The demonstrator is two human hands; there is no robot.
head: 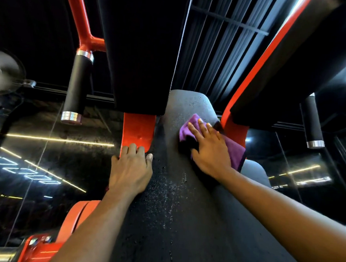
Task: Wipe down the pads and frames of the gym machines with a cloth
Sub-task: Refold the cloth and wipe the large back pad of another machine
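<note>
- Head view: a long grey-black seat pad (184, 211) runs up the middle, with droplets of wet speckled along its left half.
- A black upright pad (140, 49) stands over the seat pad's far left corner.
- The red frame (257, 69) slants up on the right. A red bracket (137, 131) comes down from under the upright pad, against the seat pad's left edge.
- Two black handle grips with silver ends hang either side, the left grip (78, 83) nearer than the right grip (312, 122).
- A purple cloth (236, 152) lies at the seat pad's far right edge.
- The right hand (211, 151) is flat on the cloth, fingers spread and straight, pressing it down.
- The left hand (131, 168) sits at the seat pad's left edge, fingers curled over the bracket's lower end.
</note>
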